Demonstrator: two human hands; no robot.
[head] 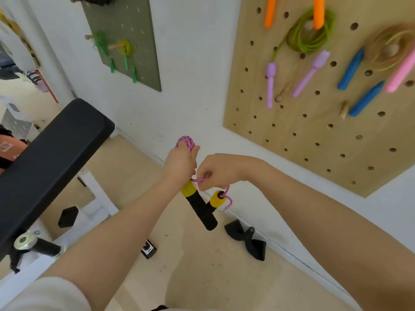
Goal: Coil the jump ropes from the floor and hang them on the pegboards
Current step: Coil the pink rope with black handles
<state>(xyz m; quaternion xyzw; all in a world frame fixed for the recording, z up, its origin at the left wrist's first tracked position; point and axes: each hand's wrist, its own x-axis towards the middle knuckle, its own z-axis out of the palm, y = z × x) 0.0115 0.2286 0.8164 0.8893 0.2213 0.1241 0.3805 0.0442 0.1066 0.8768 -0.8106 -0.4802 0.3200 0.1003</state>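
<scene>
My left hand [180, 163] grips a coil of pink-and-black rope [186, 142], whose loops stick out above my fingers. My right hand [213, 173] pinches a strand of the same rope just beside the left hand. Two black handles with yellow ends [203, 209] hang below both hands, one yellow cap [217, 198] facing me. The wooden pegboard [314, 131] on the right wall carries several hung ropes: a green coil [310, 37] with purple handles, orange handles, and a blurred coil [386, 48] with blue and pink handles. A green pegboard [143, 70] further left holds green ropes.
A black padded bench [51, 158] fills the left side, its metal frame and a bolt [24, 242] below it. On the wooden floor lie a black strap piece [247, 240] near the wall and a small black box [148, 249]. A bare wooden peg [343, 110] sticks out of the pegboard.
</scene>
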